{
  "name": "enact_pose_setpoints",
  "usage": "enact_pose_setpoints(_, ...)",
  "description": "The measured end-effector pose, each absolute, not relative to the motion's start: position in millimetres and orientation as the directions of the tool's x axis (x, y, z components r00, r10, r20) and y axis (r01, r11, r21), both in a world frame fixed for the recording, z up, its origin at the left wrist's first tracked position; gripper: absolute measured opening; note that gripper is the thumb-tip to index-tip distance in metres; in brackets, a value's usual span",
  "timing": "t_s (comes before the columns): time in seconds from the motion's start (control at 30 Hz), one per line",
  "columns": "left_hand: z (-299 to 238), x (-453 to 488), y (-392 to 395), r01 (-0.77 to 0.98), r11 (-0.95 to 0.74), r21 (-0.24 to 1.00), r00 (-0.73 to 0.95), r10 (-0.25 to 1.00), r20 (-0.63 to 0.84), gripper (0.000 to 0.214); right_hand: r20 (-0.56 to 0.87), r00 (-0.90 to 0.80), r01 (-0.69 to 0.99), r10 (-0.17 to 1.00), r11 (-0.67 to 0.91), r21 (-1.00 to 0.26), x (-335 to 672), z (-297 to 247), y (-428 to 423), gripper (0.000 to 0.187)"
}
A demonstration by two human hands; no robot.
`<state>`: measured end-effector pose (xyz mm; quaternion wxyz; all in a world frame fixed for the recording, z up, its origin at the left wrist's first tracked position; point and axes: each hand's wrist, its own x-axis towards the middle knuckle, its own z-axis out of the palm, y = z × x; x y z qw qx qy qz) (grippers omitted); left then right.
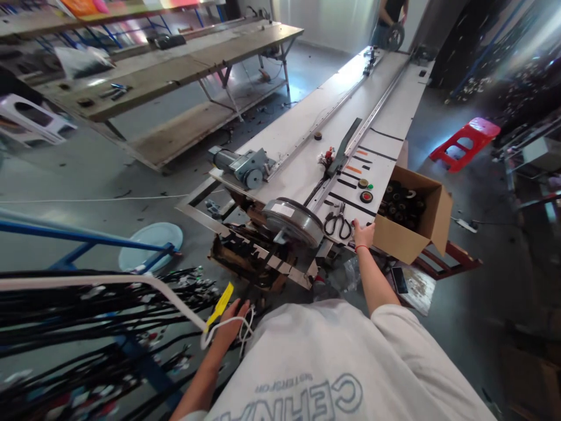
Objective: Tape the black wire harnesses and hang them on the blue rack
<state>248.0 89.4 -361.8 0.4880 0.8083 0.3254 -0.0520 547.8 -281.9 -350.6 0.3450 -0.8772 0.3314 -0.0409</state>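
Observation:
My right hand (363, 235) is at the near right corner of the white worktable (302, 140), thumb and forefinger apart. A small red spot shows by its thumb tip; too small to name. Black-handled scissors (337, 225) lie just left of that hand, beside a large wheel-like drum (293, 221) at the table's end. My left hand (230, 327) hangs low, fingers stretched out, beside a white cable (175, 301) with a yellow tag (220, 305). The cable loops around near its fingers, and no grip on it shows.
Rolls of tape (366, 197) and short black and orange strips lie on the worktable. A motor (241, 165) sits at its left edge. A cardboard box (405, 234) of dark rolls stands right, a red stool (467, 143) beyond. Black cable bundles (87, 333) hang left. Another person (392, 11) stands at the far end.

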Motion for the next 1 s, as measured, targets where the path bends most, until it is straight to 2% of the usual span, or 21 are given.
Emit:
enact_pose_setpoints(0.1,-357.1,256.5,89.8,0.515,-0.23,0.826,0.799,0.476,-0.366,0.061,-0.152,0.775,-0.551,-0.613,-0.54,-0.636,548.4,-353.1,-282.6,0.087)
enact_pose_setpoints(0.5,-337.1,303.6,71.8,0.369,-0.345,0.863,0.898,0.371,-0.236,0.054,-0.139,0.775,-0.545,-0.617,-0.541,-0.64,548.0,-353.6,-282.5,0.084)
enact_pose_setpoints(0.67,-338.1,315.9,65.0,0.367,-0.346,0.863,0.906,0.343,-0.247,0.052,-0.13,0.776,-0.542,-0.617,-0.547,-0.638,546.8,-350.7,-280.8,0.083)
enact_pose_setpoints(0.9,-347.8,308.8,64.5,0.38,-0.25,0.891,0.912,0.263,-0.315,0.057,-0.127,0.767,-0.548,-0.628,-0.539,-0.64,547.0,-349.9,-279.7,0.074)
enact_pose_setpoints(1.0,-349.0,303.2,68.6,0.352,-0.24,0.905,0.923,0.249,-0.293,0.056,-0.133,0.77,-0.554,-0.625,-0.549,-0.626,547.1,-351.5,-280.1,0.078)
